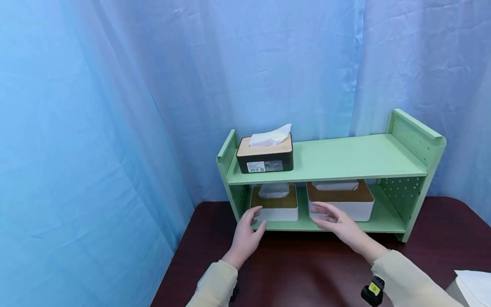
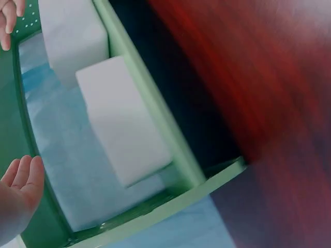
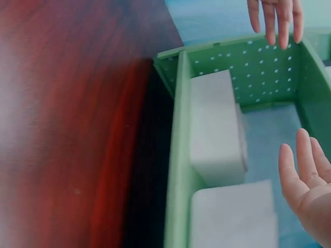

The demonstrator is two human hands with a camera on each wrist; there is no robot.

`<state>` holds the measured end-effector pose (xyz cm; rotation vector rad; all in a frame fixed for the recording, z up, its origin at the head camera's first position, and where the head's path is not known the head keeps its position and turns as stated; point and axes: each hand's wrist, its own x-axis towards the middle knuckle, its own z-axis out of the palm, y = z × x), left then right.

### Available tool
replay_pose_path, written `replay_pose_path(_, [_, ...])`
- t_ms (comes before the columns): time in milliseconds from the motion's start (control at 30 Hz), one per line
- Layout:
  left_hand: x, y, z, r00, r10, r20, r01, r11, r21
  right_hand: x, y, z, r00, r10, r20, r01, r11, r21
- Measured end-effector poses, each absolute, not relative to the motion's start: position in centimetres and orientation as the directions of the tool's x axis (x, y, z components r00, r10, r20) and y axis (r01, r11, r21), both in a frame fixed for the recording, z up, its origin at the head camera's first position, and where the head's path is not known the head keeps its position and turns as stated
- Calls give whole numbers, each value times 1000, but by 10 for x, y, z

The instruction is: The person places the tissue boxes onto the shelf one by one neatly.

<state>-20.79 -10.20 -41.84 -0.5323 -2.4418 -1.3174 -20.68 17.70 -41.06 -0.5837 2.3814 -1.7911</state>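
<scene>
My left hand [image 1: 246, 236] hovers in front of the lower shelf with relaxed, spread fingers, nearest to a small white tissue box [image 1: 279, 213] with a brown lid. To its right my right hand [image 1: 337, 224], fingers loosely bent and holding nothing, is in front of a larger white tissue box [image 1: 360, 209] with a brown lid. Both boxes stand on the lower level of a green two-tier shelf [image 1: 345, 157]. A black tissue box [image 1: 268, 164] with a light wood lid and a label sits at the upper level's left end. Each wrist view shows both hands and the white boxes.
The shelf stands on a dark red-brown table [image 1: 299, 268] against a blue curtain [image 1: 268, 64]. Raised green side panels [image 1: 416, 132] border the upper level. At the lower right corner is a white object [image 1: 473, 285], partly cut off by the frame.
</scene>
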Motion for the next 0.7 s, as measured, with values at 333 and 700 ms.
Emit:
replay_pose_path(333, [-189, -97, -455, -914, 202, 352, 405, 484, 775, -191, 205, -449, -947, -317, 61, -117, 164, -980])
replay_pose_path(700, [-175, -88, -478, -929, 255, 267, 363, 490, 793, -174, 240, -482, -870, -460, 180, -190, -25, -982])
